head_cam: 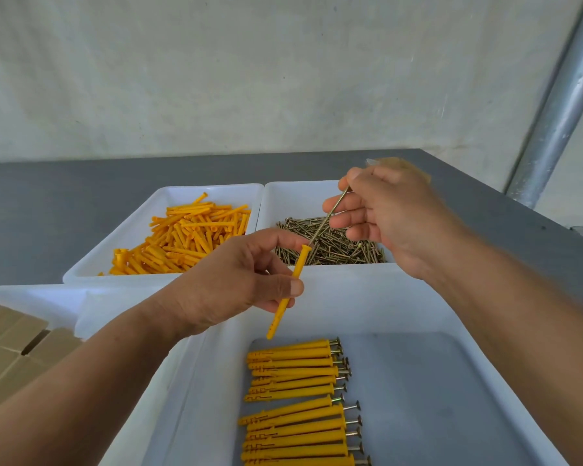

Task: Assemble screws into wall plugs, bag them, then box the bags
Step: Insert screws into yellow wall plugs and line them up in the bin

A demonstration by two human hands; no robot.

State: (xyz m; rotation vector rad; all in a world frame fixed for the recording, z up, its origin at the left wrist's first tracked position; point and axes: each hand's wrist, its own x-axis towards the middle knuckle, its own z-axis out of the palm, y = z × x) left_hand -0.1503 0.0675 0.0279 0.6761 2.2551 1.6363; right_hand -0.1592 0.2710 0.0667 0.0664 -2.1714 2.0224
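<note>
Left hand (236,277) pinches the long yellow plastic wall plug (288,292) between thumb and fingers; right hand (384,213) pinches the thin brass-coloured screw (329,216), tip at the plug's mouth.

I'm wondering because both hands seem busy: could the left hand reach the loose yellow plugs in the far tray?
Probably yes: nothing lies between the left hand and the loose plugs, and their tray is open-topped. But it holds one plug now.

Assembled plugs (293,419) are filling the left of the near tray (451,398), leaving its right floor open; cardboard boxes (7,348) are crowding the left.
</note>
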